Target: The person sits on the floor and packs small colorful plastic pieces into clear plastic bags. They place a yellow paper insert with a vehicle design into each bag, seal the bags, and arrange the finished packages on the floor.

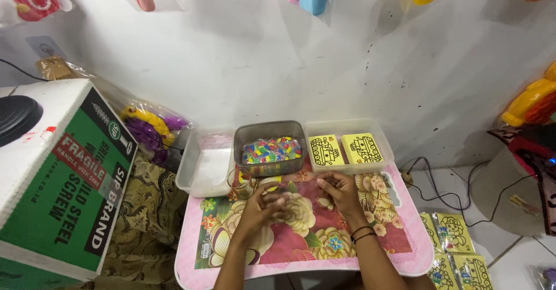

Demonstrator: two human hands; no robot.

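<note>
My left hand (263,206) is curled around a small clear plastic packet (271,183) with something yellow inside, over the floral table top (313,238). My right hand (339,190) rests on the table just right of it, fingers bent toward the packet; what its fingertips pinch is too small to tell. A black band circles the right wrist. Right behind the hands stands a grey tub (270,131) of mixed coloured pieces (272,149).
A clear tray (347,165) with two yellow line-drawing cards sits back right; a clear lidded box (197,171) back left. A green and white cardboard box (63,180) stands at left. Bagged yellow cards (454,243) and cables lie on the floor at right. Toys hang on the wall.
</note>
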